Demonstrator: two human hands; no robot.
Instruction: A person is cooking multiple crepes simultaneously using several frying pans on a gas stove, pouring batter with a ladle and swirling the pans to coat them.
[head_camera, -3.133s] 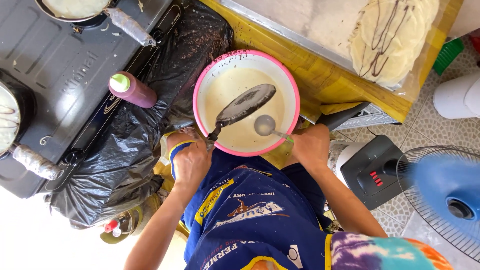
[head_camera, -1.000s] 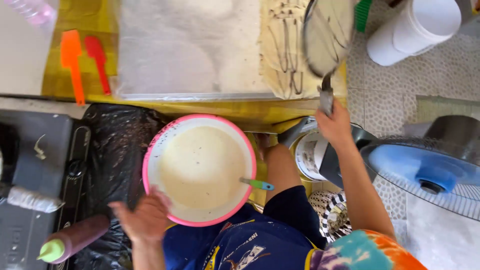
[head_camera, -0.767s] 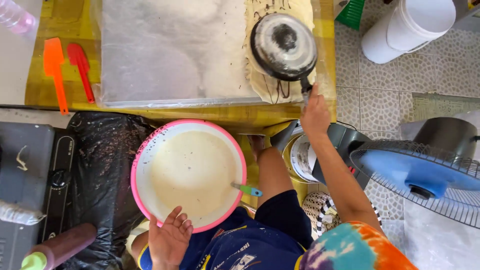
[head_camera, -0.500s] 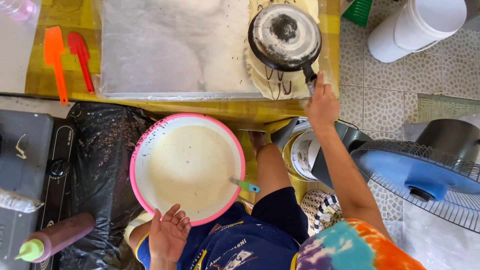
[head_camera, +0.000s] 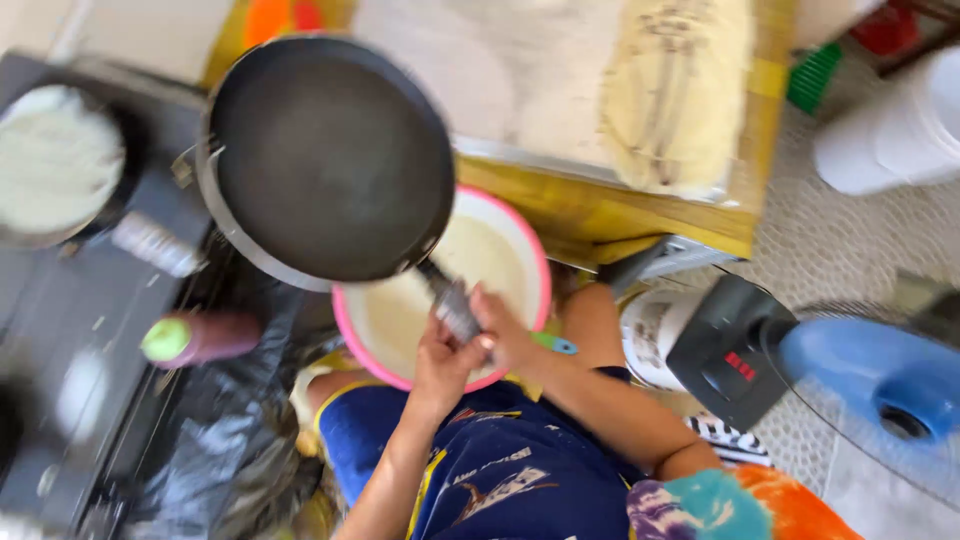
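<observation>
Head view: both hands were clasped around the handle of a black frying pan (head_camera: 330, 160), the left hand (head_camera: 440, 365) gripping from below and the right hand (head_camera: 505, 335) closed over it from the side. The pan was held in the air, its dark inner face empty, above the left rim of a pink bowl (head_camera: 520, 250). The bowl rested on the person's lap and contained pale batter (head_camera: 480, 260). To the left, on a dark stove (head_camera: 60, 300), a second pan (head_camera: 60, 165) held a white round of cooked batter. A bottle (head_camera: 200, 338) with a green cap lay at the stove's right edge.
</observation>
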